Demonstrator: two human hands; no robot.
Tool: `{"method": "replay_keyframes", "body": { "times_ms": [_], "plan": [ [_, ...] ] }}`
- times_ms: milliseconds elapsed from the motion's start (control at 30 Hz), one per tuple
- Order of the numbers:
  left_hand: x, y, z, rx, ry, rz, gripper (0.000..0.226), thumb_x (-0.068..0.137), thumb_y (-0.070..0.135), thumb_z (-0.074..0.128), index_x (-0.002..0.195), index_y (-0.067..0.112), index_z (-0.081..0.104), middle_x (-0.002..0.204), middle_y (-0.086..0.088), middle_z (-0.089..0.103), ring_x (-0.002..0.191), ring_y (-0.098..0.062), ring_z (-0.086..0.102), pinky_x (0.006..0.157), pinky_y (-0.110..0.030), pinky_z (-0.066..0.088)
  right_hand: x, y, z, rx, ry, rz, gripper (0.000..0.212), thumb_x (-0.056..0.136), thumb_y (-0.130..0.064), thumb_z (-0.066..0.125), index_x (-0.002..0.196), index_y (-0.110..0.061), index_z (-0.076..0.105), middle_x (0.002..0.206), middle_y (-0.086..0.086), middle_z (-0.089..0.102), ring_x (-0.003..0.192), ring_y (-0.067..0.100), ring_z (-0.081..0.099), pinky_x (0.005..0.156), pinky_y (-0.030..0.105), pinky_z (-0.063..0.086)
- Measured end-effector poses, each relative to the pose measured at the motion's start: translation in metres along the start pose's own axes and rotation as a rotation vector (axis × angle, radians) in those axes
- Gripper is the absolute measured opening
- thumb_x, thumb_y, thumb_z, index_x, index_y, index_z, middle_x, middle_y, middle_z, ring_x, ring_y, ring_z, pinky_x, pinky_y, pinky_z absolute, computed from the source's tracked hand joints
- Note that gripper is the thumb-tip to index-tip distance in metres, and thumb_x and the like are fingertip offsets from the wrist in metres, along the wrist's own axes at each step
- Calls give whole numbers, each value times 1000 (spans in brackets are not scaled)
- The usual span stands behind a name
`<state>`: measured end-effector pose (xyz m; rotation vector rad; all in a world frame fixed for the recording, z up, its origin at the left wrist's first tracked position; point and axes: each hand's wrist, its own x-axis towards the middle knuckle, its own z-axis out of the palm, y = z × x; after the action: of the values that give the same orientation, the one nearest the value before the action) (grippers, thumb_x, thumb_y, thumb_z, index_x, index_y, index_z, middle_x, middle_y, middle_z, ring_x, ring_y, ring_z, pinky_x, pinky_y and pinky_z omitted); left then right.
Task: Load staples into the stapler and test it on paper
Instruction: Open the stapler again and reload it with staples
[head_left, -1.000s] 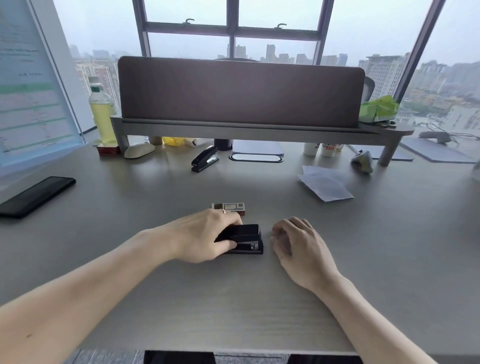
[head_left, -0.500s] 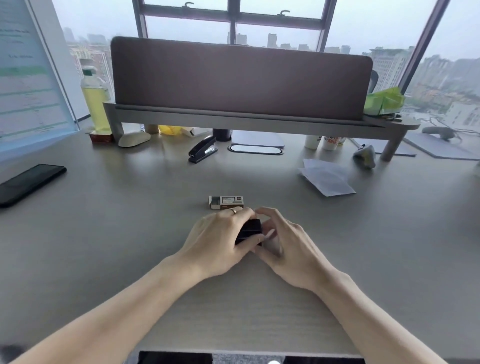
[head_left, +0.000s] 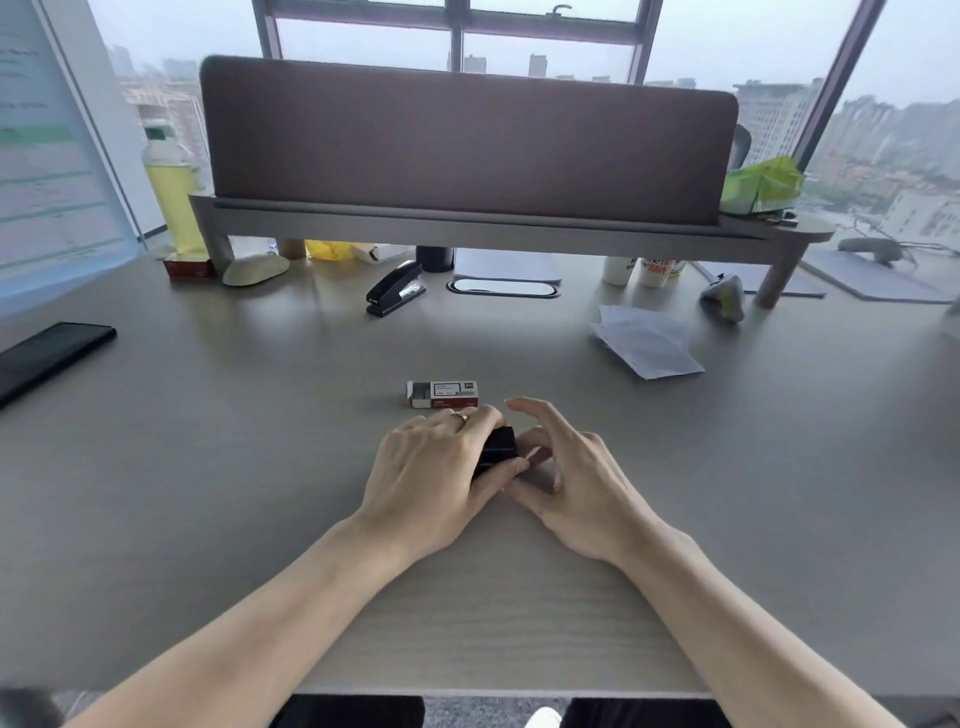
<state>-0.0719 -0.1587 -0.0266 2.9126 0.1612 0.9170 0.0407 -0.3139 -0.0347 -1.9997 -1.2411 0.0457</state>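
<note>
While the small black plastic stapler (head_left: 497, 446) rests on the grey wood-grain desk (head_left: 260, 441), both hands close around it in the head view. The left hand (head_left: 434, 467) covers the stapler's left portion from above, fingers curled over the body and thumb pressed along its near side; a ring shows on one finger. The right hand (head_left: 576, 473) meets the stapler's right end, thumb and lower fingers touching it, with the index finger extended forward and lifted clear. Only a short dark section of the stapler shows between the two hands. The small red-and-white cardboard staple box (head_left: 442, 393) lies just beyond the left hand's knuckles, its left flap open. The folded white paper sheets (head_left: 647, 340) lie well apart, to the far right. A second, larger black stapler (head_left: 395, 289) sits near the desk's far shelf.
</note>
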Motion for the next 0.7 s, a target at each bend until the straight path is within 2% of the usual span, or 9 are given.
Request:
{"method": "replay_keyframes", "body": {
  "times_ms": [167,400,533,700],
  "plan": [
    [0,1,-1,-20,32,9,43,98,64,42,108,26,60,89,9,74,79,-17,70,67,-32,49,-1,0,0,0,6,11,67,87,-26,82,145,-30,48,104,-14,76,93,4,69,82,6,45],
    [0,-1,0,-76,39,23,44,99,64,41,112,27,60,95,9,75,86,-16,72,74,-34,51,-1,-3,0,-7,15,20,68,86,-33,85,145,-30,51,104,-14,76,95,0,70,82,2,42],
    [2,-2,1,-285,139,-173,42,95,65,42,109,27,57,95,11,74,86,-15,71,67,-30,48,-2,-5,-1,-9,14,40,67,86,-34,85,144,-31,52,102,-16,75,95,1,69,81,0,41],
    [2,0,1,-261,157,-160,37,96,62,48,107,28,56,92,13,73,84,-13,70,64,-26,41,-2,-5,-2,-12,13,40,67,86,-32,85,144,-30,52,104,-14,76,97,1,69,79,0,41]
  ]
}}
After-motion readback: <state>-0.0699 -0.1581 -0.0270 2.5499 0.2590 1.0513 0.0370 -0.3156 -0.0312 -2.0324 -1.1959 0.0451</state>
